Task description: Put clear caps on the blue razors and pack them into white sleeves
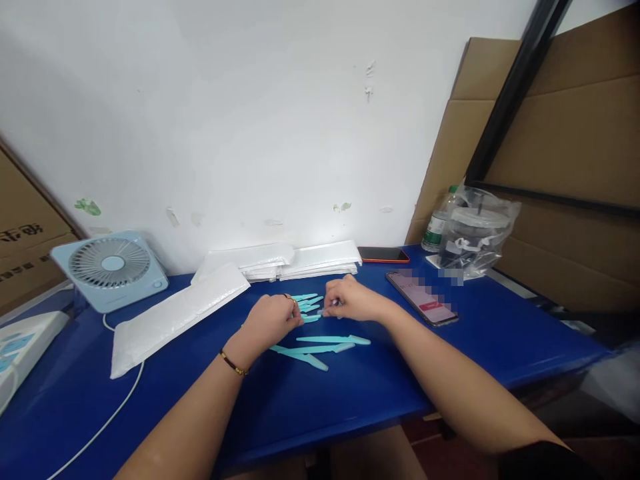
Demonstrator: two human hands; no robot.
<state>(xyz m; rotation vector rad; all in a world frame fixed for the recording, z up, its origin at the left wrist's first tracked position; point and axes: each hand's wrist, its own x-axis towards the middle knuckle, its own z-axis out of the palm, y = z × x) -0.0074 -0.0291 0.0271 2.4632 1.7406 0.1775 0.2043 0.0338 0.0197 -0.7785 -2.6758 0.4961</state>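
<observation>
Watching left of the phone, I see the left hand clamped on a fan of light-blue plastic sticks, the right hand pinching one tip; a loosened grip could scatter them among the loose sticks on the surface.

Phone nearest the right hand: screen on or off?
On: the phone shows a lit pinkish display, unlike the dark orange-cased phone behind it.

The cardboard box at the left carries dark printed characters, too unclear to read. The phone screen is blurred.
</observation>
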